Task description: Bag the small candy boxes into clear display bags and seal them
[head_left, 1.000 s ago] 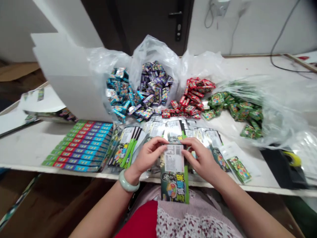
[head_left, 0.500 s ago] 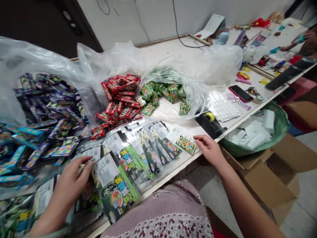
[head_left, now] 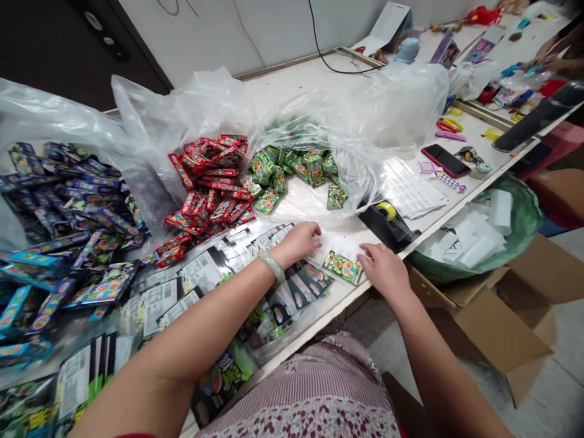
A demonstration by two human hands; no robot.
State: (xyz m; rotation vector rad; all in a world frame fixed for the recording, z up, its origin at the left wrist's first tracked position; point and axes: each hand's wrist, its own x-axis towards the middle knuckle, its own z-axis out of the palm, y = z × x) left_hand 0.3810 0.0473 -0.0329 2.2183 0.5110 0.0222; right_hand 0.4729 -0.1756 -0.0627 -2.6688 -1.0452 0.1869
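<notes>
The right hand [head_left: 385, 271] is held open and empty just beside a small green printed foil packet [head_left: 342, 267], which lies near a black tape dispenser [head_left: 387, 225]. The left hand [head_left: 296, 242] is laid open, gripping nothing, above a fanned row of black-and-green card packets [head_left: 303, 289]. The foil packet is judged light and slippery, best pinched by its edges.

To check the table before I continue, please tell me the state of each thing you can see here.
Left hand: open, resting on the packets, bangle on wrist.
Right hand: open, beside the small green packet.
Small green packet: lying flat.
Plastic bag: open, green packets spilling out.
Phone: lying flat, screen dark.
Cardboard box: flaps open.
</notes>
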